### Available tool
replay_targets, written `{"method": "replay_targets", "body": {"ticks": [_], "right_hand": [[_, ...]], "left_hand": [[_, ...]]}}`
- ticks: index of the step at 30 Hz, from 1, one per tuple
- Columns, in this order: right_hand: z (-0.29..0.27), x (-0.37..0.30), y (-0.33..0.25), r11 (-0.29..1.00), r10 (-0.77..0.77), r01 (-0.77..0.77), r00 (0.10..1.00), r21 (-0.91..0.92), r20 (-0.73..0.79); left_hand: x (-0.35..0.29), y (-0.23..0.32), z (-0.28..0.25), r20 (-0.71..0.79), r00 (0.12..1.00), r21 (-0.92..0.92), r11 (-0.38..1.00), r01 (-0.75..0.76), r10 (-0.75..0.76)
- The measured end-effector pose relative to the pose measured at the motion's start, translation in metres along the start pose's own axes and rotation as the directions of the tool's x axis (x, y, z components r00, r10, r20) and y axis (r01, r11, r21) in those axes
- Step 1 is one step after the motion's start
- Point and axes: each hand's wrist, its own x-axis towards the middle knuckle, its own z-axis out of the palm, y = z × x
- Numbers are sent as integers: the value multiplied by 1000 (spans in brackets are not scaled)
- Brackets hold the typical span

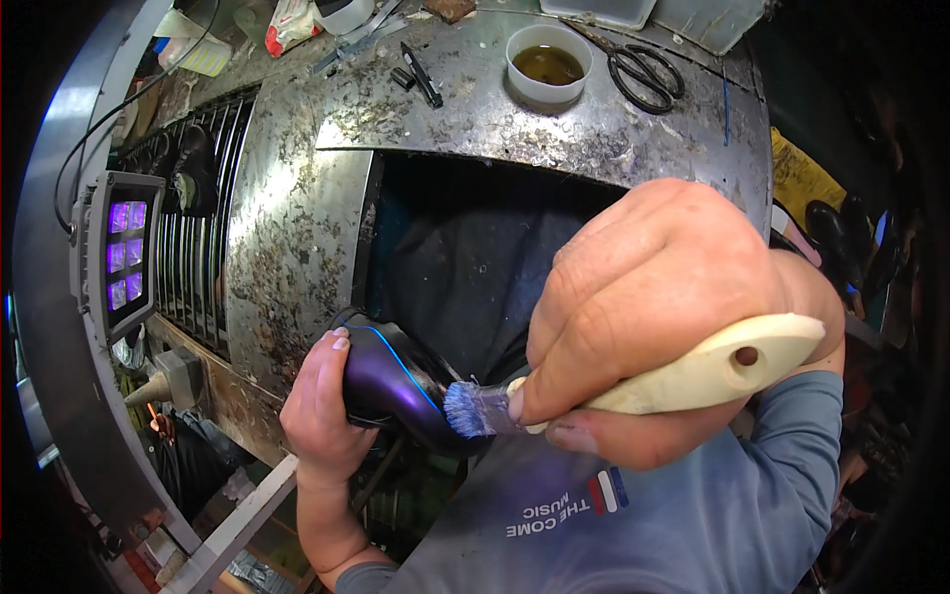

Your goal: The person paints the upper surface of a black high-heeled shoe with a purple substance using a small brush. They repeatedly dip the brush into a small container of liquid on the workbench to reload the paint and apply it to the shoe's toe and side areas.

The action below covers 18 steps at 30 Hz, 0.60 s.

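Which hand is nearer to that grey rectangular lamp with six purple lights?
Left. The left hand, holding the glossy dark shoe, is below and right of the lamp; the right hand, holding the flat cream-handled brush, is farther right, beyond the shoe.

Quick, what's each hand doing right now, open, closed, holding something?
Left hand: closed, holding the dark shoe.
Right hand: closed, holding the brush by its pale handle.
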Motion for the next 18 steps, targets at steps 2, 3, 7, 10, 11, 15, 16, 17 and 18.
{"method": "replay_targets", "body": {"ticks": [2,3,7,10,11,15,16,17,18], "right_hand": [[0,1,-1,1000,-14,14,1000,-23,-6],[0,2,-1,999,-16,15,1000,-36,-8],[-2,8,-5,996,-20,18,1000,-83,-20],[0,11,-4,994,-32,27,999,-110,-43],[0,12,-3,993,-36,30,998,-117,-47],[-2,15,-1,984,-55,47,998,-170,-43],[-1,16,0,982,-60,52,997,-183,-40],[0,16,3,980,-69,60,997,-189,-39],[0,16,4,979,-81,71,996,-191,-44]], "left_hand": [[-4,-1,3,1,999,-38,998,42,-42],[-6,-1,5,10,998,-63,996,69,-68],[-10,6,7,18,985,-132,976,173,-172],[-8,13,9,71,962,-231,934,272,-262],[-8,14,10,87,955,-258,919,297,-284],[-5,20,7,160,936,-288,892,348,-313],[-1,24,5,173,931,-282,890,358,-320],[1,27,5,186,926,-276,888,369,-327],[2,29,5,202,918,-285,876,390,-342]]}}
